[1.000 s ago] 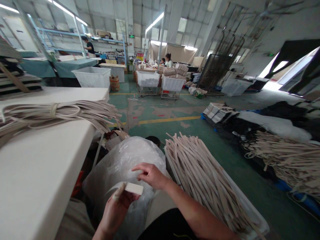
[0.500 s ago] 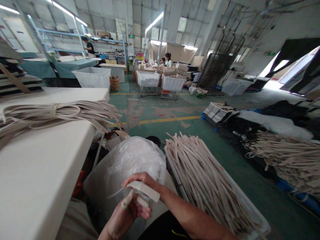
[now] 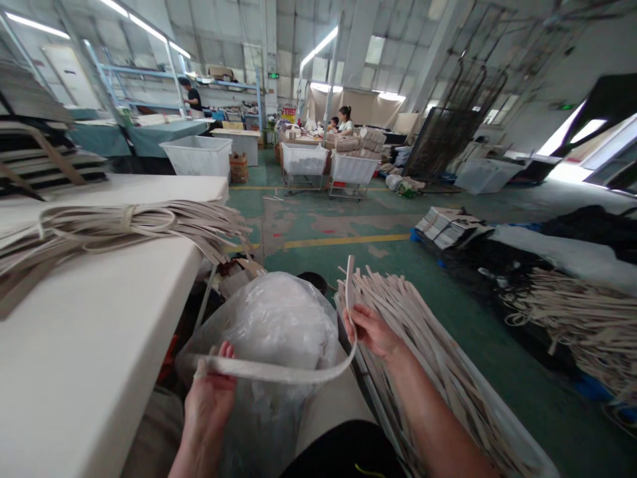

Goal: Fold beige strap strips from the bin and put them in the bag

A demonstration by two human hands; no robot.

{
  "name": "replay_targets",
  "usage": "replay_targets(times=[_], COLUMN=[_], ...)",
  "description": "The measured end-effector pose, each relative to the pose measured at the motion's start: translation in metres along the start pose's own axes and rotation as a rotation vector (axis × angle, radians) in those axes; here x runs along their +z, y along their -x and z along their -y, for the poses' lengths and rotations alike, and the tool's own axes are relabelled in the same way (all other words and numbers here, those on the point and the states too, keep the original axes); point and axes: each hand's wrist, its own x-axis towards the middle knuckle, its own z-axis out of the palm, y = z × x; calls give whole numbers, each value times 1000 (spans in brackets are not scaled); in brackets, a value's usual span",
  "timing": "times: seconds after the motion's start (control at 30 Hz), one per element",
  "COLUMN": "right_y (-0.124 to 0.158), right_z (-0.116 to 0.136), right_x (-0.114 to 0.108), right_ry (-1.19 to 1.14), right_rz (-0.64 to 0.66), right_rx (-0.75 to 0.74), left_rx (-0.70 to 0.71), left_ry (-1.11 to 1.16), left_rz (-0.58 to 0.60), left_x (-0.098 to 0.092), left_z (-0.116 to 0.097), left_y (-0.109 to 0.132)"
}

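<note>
Fingers of the right hand, raised higher, pinch a pale strap below its upright end; the left hand, palm up, pinches it too, the strap sagging between them above a plastic bag

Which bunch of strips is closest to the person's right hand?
The heap in the long pale tub, right by the right hand. The tied bundle lies on the white table; the other pile is farther right.
</note>
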Motion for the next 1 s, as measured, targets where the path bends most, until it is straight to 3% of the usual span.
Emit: replay_targets(times=[0.1, 0.4, 0.6, 0.73, 0.93, 1.0], right_y=[5, -4, -14, -13, -1, 2], right_z=[-18, -90, -108, -118, -120, -119], right_x=[11, 114, 132, 129, 126, 129], right_ry=[91, 202, 185, 252, 344, 409], right_rz=[101, 458, 476, 367, 355, 337], right_rx=[125, 71, 111, 115, 143, 76], left_rx=[91, 50, 274, 232, 257, 242], left_ry=[-53, -299, -639, -584, -439, -466], left_rz=[55, 440, 590, 566, 282, 272], left_x=[3, -8, -17, -12, -3, -3], left_z=[0, 23, 13, 14, 11, 10], left_y=[5, 23, 26, 28, 22, 21])
